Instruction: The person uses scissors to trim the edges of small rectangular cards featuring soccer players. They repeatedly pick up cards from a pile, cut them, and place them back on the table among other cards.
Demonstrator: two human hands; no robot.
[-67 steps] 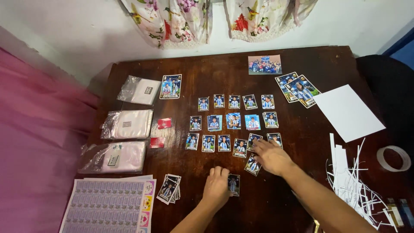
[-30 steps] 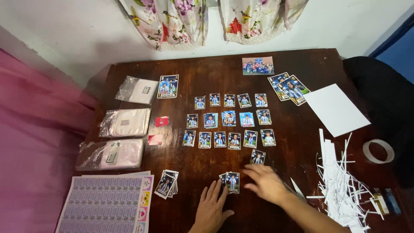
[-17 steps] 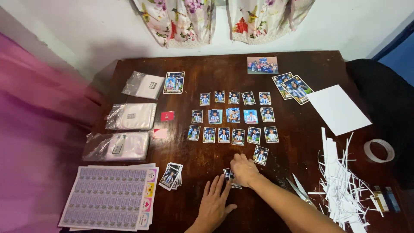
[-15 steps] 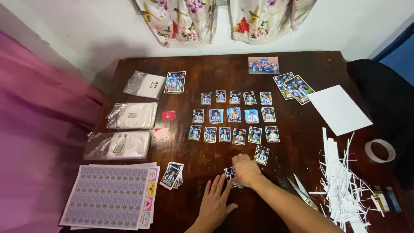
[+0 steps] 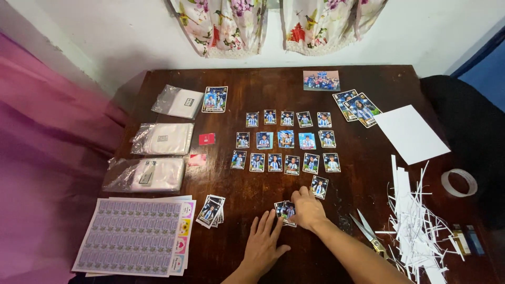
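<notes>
On the dark wooden surface (image 5: 368, 173), the right hand (image 5: 307, 209) rests curled over a small bunch of picture cards (image 5: 285, 211) lying near the front edge; its fingertips press down on the cards' right side, so it is closed onto them rather than lifting them clear. The left hand (image 5: 263, 243) lies flat and open just below and to the left of the same cards, fingers spread and pointing up toward them, its tips close to the bunch but apparently not touching it. The cards thus sit between the two hands, directly under the right one, which is the nearer. Their long axis runs roughly away from the person, slightly tilted. The right forearm comes in from the lower right on a diagonal; the left wrist rises straight from the bottom edge. Just up and to the right, a single card (image 5: 319, 186) lies alone beneath the three tidy rows of cards (image 5: 286, 141). A second small stack of cards (image 5: 211, 210) sits to the left, beside the sticker sheets (image 5: 137, 236). Scissors (image 5: 371, 236) lie to the right, near the paper strips (image 5: 415, 226).
</notes>
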